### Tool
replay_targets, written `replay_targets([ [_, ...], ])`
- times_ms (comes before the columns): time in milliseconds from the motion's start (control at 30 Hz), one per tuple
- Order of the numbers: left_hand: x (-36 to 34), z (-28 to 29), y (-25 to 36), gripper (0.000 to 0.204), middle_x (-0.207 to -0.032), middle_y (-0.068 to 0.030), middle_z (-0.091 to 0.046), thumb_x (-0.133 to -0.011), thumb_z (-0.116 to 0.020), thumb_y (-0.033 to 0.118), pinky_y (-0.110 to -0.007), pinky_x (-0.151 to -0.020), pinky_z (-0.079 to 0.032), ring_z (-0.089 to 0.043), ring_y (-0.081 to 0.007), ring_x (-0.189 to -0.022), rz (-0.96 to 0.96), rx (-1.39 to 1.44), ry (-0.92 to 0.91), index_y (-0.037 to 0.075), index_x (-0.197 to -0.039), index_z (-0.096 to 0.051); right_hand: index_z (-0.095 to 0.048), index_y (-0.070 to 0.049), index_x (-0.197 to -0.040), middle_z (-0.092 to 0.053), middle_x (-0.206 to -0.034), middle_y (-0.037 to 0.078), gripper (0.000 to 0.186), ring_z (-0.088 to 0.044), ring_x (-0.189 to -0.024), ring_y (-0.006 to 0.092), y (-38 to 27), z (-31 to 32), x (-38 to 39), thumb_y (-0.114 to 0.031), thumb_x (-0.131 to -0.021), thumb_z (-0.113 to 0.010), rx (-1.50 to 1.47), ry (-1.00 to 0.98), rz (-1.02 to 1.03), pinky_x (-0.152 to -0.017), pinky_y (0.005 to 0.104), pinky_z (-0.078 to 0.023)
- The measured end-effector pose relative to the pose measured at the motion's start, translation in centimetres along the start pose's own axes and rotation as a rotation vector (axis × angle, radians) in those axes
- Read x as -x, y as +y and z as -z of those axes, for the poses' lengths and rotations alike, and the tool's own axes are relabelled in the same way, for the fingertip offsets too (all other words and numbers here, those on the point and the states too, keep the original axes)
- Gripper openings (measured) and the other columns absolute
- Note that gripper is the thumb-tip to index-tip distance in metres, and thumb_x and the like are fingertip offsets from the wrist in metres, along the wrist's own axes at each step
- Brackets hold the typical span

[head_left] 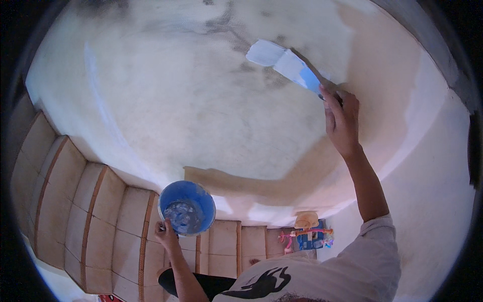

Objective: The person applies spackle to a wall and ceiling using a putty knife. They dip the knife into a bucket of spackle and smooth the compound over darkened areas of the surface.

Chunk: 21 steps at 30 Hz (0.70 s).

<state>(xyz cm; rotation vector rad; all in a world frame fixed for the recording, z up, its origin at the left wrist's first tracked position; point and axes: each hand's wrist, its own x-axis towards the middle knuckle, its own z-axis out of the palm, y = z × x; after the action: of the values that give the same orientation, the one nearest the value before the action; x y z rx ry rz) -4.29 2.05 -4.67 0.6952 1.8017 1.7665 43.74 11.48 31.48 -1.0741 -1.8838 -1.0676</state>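
In my right hand (pixel 343 118) is a flat spreading tool (pixel 307 75), its blue surface partly coated white, against or just over the wall (pixel 166 90). A patch of white coating (pixel 264 53) is at the tool's far end, among dark stains on the cream wall. My left hand (pixel 166 231) grips the near rim or handle of a blue bucket (pixel 198 201), low over the stairs; greyish material lies in its bottom and dried smears mark its rim. I cannot tell whether the tool's edge touches the wall.
Tiled stairs (pixel 100 211) with wooden nosings run along the wall's foot. Plastic items (pixel 309 236), pink, blue and orange, sit at the lower right beside a pale side wall (pixel 422 191). A dark edge (pixel 455 75) borders the upper right.
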Motion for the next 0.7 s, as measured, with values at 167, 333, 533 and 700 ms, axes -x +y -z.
replay_targets([
  [167, 0.0, -0.4, 0.8, 0.033, -0.06, 0.0018, -0.045, -0.094, -0.066, 0.019, -0.028, -0.049, -0.033, -0.039, -0.0071, -0.054, 0.021, 0.023, -0.011, 0.007, -0.071, -0.047, -0.056, -0.022, -0.139, -0.054, -0.108, 0.013, 0.055, -0.052, -0.099, 0.0327, 0.5, -1.6, -0.3, -0.003, -0.088, -0.063, 0.002, -0.007, -0.006, -0.087, 0.0461, -0.04],
  [333, 0.1, -0.3, 1.5, 0.037, -0.058, 0.0031, -0.041, -0.094, -0.065, 0.018, -0.027, -0.043, -0.03, -0.036, -0.0067, -0.049, 0.026, 0.032, -0.015, 0.01, -0.068, -0.041, -0.056, -0.022, -0.139, -0.054, -0.108, 0.013, 0.054, -0.052, -0.102, 0.0337, 1.6, -0.6, 1.6, -0.002, -0.089, -0.06, -0.01, -0.041, -0.052, -0.092, 0.0468, -0.04],
  [533, -0.3, -0.5, 0.6, 0.037, -0.056, 0.0022, -0.042, -0.094, -0.067, 0.022, -0.028, -0.035, -0.027, -0.038, -0.0075, -0.042, -0.019, 0.015, -0.003, 0.011, -0.07, -0.041, -0.056, -0.022, -0.14, -0.054, -0.109, 0.014, 0.056, -0.051, -0.106, 0.0343, 2.7, -0.4, 2.8, -0.001, -0.088, -0.062, -0.051, -0.003, -0.055, -0.095, 0.047, -0.04],
  [700, 0.4, -0.6, 1.5, 0.035, -0.055, 0.0022, -0.041, -0.095, -0.065, 0.02, -0.029, -0.036, -0.027, -0.037, -0.0072, -0.042, -0.025, 0.003, 0.002, 0.01, -0.071, -0.041, -0.056, -0.02, -0.14, -0.054, -0.11, 0.015, 0.057, -0.051, -0.105, 0.0351, 1.5, -1.2, 0.5, -0.001, -0.087, -0.063, 0.013, -0.043, -0.028, -0.094, 0.0466, -0.04],
])
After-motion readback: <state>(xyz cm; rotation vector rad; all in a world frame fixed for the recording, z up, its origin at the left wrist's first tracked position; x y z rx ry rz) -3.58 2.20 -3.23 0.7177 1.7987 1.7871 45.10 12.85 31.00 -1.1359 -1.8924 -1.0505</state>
